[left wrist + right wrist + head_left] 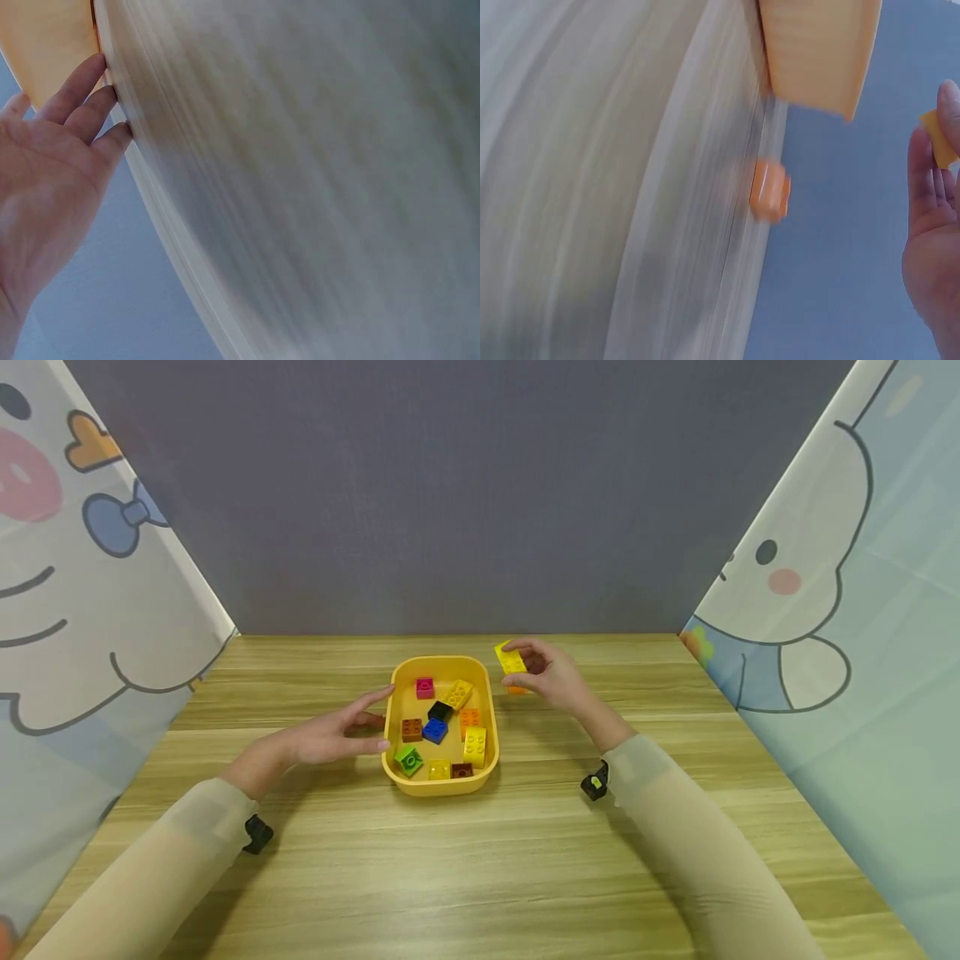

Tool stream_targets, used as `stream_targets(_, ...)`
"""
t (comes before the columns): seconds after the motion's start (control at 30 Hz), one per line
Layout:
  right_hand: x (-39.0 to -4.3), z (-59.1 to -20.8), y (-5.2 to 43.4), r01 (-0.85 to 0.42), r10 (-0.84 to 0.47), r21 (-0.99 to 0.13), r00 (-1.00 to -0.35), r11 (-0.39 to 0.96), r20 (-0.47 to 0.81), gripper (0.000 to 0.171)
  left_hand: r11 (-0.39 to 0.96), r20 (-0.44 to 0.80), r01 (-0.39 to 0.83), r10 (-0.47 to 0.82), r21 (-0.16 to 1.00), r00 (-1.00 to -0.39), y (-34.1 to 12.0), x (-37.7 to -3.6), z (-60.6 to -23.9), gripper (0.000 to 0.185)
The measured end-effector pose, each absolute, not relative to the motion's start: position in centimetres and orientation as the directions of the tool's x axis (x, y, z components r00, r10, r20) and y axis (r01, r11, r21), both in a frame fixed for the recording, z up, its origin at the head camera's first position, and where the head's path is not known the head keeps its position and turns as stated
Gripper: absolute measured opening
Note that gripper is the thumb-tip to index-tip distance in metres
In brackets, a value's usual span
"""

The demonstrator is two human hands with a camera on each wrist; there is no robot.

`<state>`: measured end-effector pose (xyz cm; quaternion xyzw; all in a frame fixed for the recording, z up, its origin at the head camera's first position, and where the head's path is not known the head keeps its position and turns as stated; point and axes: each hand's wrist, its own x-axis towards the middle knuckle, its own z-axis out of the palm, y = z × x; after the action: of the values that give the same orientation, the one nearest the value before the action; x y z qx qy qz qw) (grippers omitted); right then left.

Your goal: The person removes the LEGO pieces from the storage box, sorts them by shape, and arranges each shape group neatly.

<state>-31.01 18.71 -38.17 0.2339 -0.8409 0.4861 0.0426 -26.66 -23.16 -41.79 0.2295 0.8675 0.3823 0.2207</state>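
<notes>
A tray [390, 727] sits on the table [480, 860], midway between its left and right edges and nearer the far edge than the near one. Loose bricks [435, 731] lie inside the tray. The left hand [330, 739] rests against the tray's left wall. The right hand [551, 677] is off the tray's far right corner, holding a long brick [511, 660] above a small brick [516, 690] lying on the table just right of the tray.
</notes>
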Motion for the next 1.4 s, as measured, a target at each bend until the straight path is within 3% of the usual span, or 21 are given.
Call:
stream_targets(0.33,-31.7,-38.7,23.6,-0.349,-0.359,-0.881,-0.905,0.319,0.229,0.049,0.617,-0.213,0.233,0.562,0.751,-0.799,-23.1,-26.6,-41.8,0.098)
stream_targets(0.6,-33.0,-39.4,25.8,-0.272,-0.289,-0.835,-0.947,0.478,0.143,0.047,0.611,-0.208,0.234,0.563,0.757,-0.800,-23.2,-26.6,-41.8,0.098)
stream_targets(0.83,-33.5,-39.8,26.5,-0.206,-0.260,-0.835,-0.962,0.509,0.079,0.049,0.616,-0.208,0.240,0.565,0.750,-0.798,-23.2,-26.8,-42.0,0.098)
stream_targets(1.4,-35.0,-41.8,25.9,-0.176,-0.276,-0.717,-0.961,0.674,-0.024,0.046,0.611,-0.209,0.252,0.580,0.750,-0.787,-22.9,-26.7,-41.8,0.100)
